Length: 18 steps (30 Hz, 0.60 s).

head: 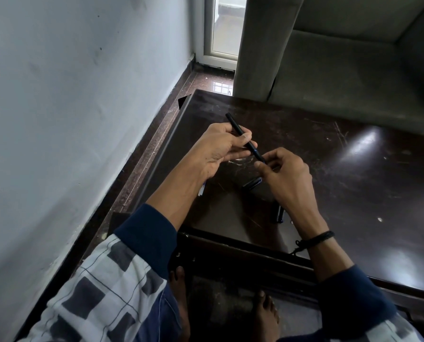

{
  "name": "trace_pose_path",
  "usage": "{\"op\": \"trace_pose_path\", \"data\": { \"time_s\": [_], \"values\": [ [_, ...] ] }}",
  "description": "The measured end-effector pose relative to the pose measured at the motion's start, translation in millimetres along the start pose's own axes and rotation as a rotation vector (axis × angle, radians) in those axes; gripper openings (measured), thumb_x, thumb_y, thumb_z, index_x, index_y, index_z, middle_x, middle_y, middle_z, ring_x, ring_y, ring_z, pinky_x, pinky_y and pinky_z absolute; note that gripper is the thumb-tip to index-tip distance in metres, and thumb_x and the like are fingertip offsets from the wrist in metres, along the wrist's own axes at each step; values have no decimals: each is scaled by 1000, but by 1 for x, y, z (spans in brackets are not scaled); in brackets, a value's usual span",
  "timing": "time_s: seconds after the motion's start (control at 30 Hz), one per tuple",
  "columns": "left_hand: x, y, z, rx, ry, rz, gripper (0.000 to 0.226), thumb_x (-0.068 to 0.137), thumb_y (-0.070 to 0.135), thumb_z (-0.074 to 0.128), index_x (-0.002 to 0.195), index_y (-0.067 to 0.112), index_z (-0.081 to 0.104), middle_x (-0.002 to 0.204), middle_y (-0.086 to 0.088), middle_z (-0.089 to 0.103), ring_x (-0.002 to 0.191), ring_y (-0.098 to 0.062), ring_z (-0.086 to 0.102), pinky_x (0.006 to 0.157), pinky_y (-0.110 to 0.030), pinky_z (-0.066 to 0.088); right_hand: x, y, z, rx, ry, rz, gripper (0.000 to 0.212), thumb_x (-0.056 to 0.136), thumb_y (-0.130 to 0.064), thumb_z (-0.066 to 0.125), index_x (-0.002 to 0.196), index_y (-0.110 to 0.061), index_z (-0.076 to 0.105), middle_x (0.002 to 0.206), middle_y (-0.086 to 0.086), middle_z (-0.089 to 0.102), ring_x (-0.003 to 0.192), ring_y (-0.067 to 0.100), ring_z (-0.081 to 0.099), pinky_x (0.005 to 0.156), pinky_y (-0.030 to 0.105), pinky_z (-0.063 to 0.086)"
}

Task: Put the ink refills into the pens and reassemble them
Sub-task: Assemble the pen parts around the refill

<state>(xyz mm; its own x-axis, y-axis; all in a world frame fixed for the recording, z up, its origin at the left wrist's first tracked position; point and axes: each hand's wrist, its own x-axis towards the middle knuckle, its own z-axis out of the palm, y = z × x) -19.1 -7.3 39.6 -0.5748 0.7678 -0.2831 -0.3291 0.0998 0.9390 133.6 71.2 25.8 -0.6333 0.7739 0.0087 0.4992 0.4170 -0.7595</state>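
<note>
A slim black pen barrel [238, 128] slants above the dark table [354, 174], its far end pointing away from me. My left hand [220, 149] grips its middle between thumb and fingers. My right hand [283, 174] pinches the barrel's near tip with fingertips. What my right fingers hold at that tip is hidden. A black pen part [252, 181] lies on the table under my hands. Another black piece [278, 213] lies beside my right wrist. White refills [202, 190] peek out from beneath my left forearm.
A pale wall [70, 107] runs close along the table's left side. A grey sofa [341, 65] stands behind the table's far edge. My bare feet [265, 314] rest on the floor under the near edge.
</note>
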Motion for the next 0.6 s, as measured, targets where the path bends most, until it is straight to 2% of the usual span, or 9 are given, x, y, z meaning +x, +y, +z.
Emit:
{"op": "trace_pose_path", "data": {
  "time_s": [0.13, 0.3, 0.5, 0.6],
  "values": [
    [0, 1, -1, -8, 3, 0, 12, 96, 1, 64, 107, 3, 67, 104, -17, 75, 93, -20, 77, 73, -27, 61, 0, -1, 1, -4, -37, -16, 11, 103, -33, 60, 106, -26, 68, 85, -7, 71, 80, 14, 70, 70, 35, 57],
    [0, 0, -2, -5, 8, 7, 14, 95, 1, 64, 110, 2, 67, 108, -19, 74, 95, -21, 76, 74, -27, 62, 0, 1, 2, 17, 2, -10, 22, 93, -38, 74, 110, -29, 64, 92, -10, 68, 82, 8, 65, 72, 33, 54],
    [1, 0, -3, -12, -2, -3, 12, 95, 1, 64, 107, 3, 67, 105, -18, 75, 94, -21, 77, 75, -28, 62, -1, 1, 2, 20, -7, -21, 9, 100, -32, 65, 104, -24, 65, 88, -5, 70, 80, 17, 68, 71, 39, 56],
    [1, 1, -4, -18, 1, -4, 12, 96, 1, 64, 107, 3, 67, 103, -17, 75, 94, -21, 77, 74, -28, 62, -1, -1, 2, 12, -24, -25, 13, 102, -35, 61, 108, -25, 66, 87, -5, 71, 80, 16, 70, 70, 37, 56]
  ]
}}
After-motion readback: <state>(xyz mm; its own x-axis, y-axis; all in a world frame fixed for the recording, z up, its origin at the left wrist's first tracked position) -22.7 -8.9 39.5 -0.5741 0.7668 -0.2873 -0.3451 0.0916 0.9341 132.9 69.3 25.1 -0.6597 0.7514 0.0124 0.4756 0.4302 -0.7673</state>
